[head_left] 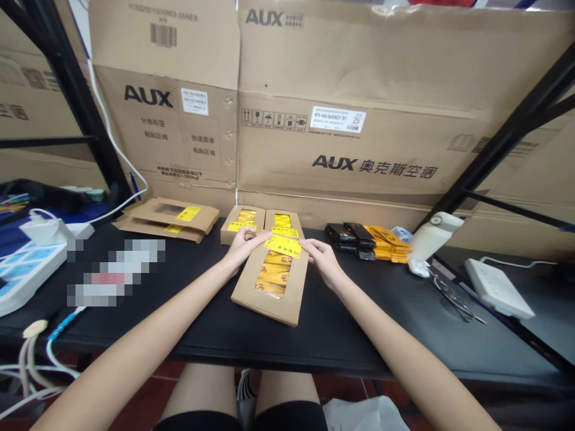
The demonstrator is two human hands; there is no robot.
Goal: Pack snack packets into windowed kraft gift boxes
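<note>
A kraft paper box (245,281) tilts toward me at the middle of the black table, its window showing several yellow-orange packets (273,275). Across its upper end lies a yellow label (284,245). My left hand (245,248) grips the upper left corner, thumb on the face near the label. At the upper right corner my right hand (324,261) holds the box, thumb and fingers closed on its edge. The undersides of my fingers are partly hidden. Just behind stand two similar boxes with yellow labels, a left one (230,226) and a right one (293,222).
Flat kraft boxes (168,218) lie stacked at the back left. Black packets (350,236) and yellow-orange packets (389,242) sit at right, beside a white bottle (433,236), glasses (453,299) and a white device (498,287). A power strip (38,269) and cables are at left; cardboard (386,78) stands behind.
</note>
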